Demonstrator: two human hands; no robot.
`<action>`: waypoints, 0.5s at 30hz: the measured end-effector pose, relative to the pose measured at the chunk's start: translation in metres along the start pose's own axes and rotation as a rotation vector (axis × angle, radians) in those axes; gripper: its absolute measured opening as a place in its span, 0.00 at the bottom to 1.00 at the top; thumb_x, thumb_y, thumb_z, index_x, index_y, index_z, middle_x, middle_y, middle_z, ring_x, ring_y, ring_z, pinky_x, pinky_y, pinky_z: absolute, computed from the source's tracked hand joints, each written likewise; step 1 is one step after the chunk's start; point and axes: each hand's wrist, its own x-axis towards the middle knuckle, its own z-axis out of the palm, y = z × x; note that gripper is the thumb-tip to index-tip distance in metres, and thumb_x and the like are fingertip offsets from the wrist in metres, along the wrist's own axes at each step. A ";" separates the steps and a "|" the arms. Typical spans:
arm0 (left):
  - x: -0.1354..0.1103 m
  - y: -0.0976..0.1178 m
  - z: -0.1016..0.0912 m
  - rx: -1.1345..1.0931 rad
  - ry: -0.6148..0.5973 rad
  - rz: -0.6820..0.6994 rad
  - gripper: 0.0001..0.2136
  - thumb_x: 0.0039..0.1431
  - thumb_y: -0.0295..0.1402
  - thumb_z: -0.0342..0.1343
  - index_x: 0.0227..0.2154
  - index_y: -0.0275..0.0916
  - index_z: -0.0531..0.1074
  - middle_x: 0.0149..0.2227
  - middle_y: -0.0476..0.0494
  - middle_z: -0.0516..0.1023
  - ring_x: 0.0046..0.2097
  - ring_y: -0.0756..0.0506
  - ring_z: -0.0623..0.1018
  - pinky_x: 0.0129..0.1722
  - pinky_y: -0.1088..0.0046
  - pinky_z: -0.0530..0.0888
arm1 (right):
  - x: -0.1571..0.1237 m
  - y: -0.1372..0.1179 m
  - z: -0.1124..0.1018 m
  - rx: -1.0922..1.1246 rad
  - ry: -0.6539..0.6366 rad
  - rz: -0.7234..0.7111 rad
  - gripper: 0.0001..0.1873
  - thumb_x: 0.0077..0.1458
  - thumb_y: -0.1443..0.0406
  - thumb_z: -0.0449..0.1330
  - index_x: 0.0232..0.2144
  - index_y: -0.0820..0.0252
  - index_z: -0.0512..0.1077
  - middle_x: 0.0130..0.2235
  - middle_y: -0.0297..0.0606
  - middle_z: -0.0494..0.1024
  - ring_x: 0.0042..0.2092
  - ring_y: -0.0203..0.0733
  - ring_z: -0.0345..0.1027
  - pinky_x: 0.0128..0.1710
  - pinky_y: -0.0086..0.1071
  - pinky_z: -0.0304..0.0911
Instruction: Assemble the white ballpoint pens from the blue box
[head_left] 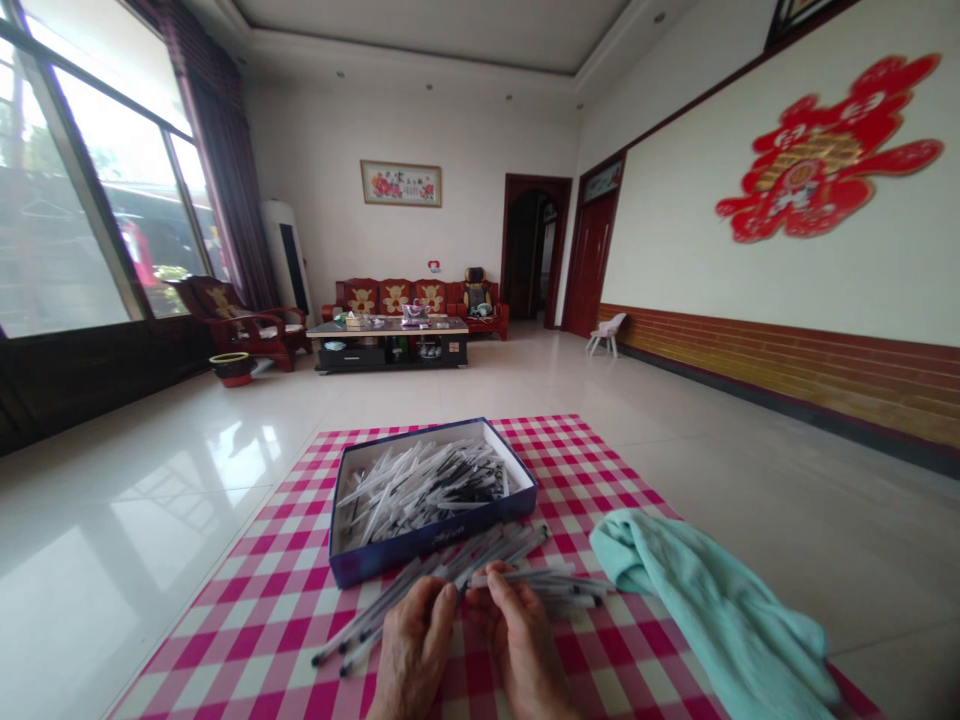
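Both my hands work at the near edge of a red-and-white checked cloth (270, 610). My left hand (414, 645) is curled over a row of clear pens (390, 600) lying on the cloth, its fingertips on them. My right hand (517, 635) pinches another bunch of pens (559, 585) that points to the right. Just beyond them stands a dark blue box (431, 540) filled with several more pens (424, 485).
A crumpled pale green towel (712, 610) lies on the cloth to my right. Glossy white floor surrounds the cloth. Far back stand a coffee table (390, 345), a red sofa (412, 295) and an armchair (240, 320) by large windows.
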 end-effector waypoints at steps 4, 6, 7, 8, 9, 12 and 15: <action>0.001 -0.006 -0.001 0.005 0.043 0.027 0.11 0.59 0.40 0.49 0.31 0.39 0.72 0.26 0.49 0.75 0.27 0.49 0.74 0.28 0.77 0.70 | 0.002 0.002 -0.002 0.088 0.001 0.038 0.14 0.45 0.61 0.68 0.34 0.59 0.72 0.31 0.36 0.80 0.33 0.42 0.73 0.33 0.34 0.67; 0.004 -0.008 -0.005 0.044 0.114 0.065 0.10 0.58 0.39 0.50 0.33 0.39 0.72 0.28 0.49 0.76 0.28 0.48 0.75 0.29 0.76 0.71 | 0.003 0.003 -0.003 0.055 0.008 0.037 0.16 0.44 0.60 0.69 0.35 0.60 0.72 0.30 0.37 0.80 0.31 0.42 0.73 0.32 0.34 0.67; 0.008 -0.008 -0.008 0.075 0.148 0.087 0.10 0.58 0.38 0.51 0.33 0.39 0.73 0.28 0.48 0.76 0.29 0.48 0.76 0.30 0.76 0.71 | 0.003 0.004 -0.003 0.036 0.011 0.038 0.16 0.44 0.59 0.69 0.35 0.60 0.71 0.30 0.37 0.80 0.31 0.42 0.73 0.31 0.34 0.66; 0.012 -0.007 -0.012 0.113 0.176 0.108 0.10 0.58 0.38 0.51 0.34 0.39 0.73 0.29 0.48 0.77 0.29 0.48 0.76 0.30 0.76 0.71 | 0.004 0.005 -0.003 0.021 0.014 0.039 0.17 0.44 0.59 0.69 0.35 0.61 0.71 0.29 0.37 0.80 0.30 0.41 0.73 0.31 0.34 0.66; 0.017 -0.005 -0.016 0.156 0.196 0.123 0.10 0.58 0.38 0.51 0.35 0.40 0.74 0.30 0.47 0.77 0.30 0.47 0.77 0.31 0.75 0.72 | 0.004 0.005 -0.003 0.011 0.015 0.039 0.18 0.44 0.58 0.69 0.35 0.61 0.71 0.29 0.37 0.80 0.29 0.41 0.73 0.30 0.33 0.66; 0.039 0.006 -0.025 0.307 0.183 0.127 0.11 0.58 0.36 0.50 0.36 0.40 0.75 0.32 0.46 0.78 0.33 0.46 0.78 0.34 0.73 0.72 | 0.004 0.006 -0.002 0.012 0.013 0.031 0.19 0.43 0.57 0.69 0.34 0.61 0.71 0.28 0.37 0.80 0.29 0.40 0.72 0.29 0.32 0.65; 0.067 0.020 -0.022 0.407 0.127 0.106 0.11 0.58 0.34 0.49 0.36 0.40 0.76 0.34 0.45 0.79 0.36 0.44 0.78 0.37 0.71 0.72 | 0.005 0.007 0.000 0.016 -0.001 0.015 0.19 0.42 0.56 0.69 0.33 0.62 0.72 0.26 0.36 0.79 0.28 0.39 0.72 0.28 0.30 0.63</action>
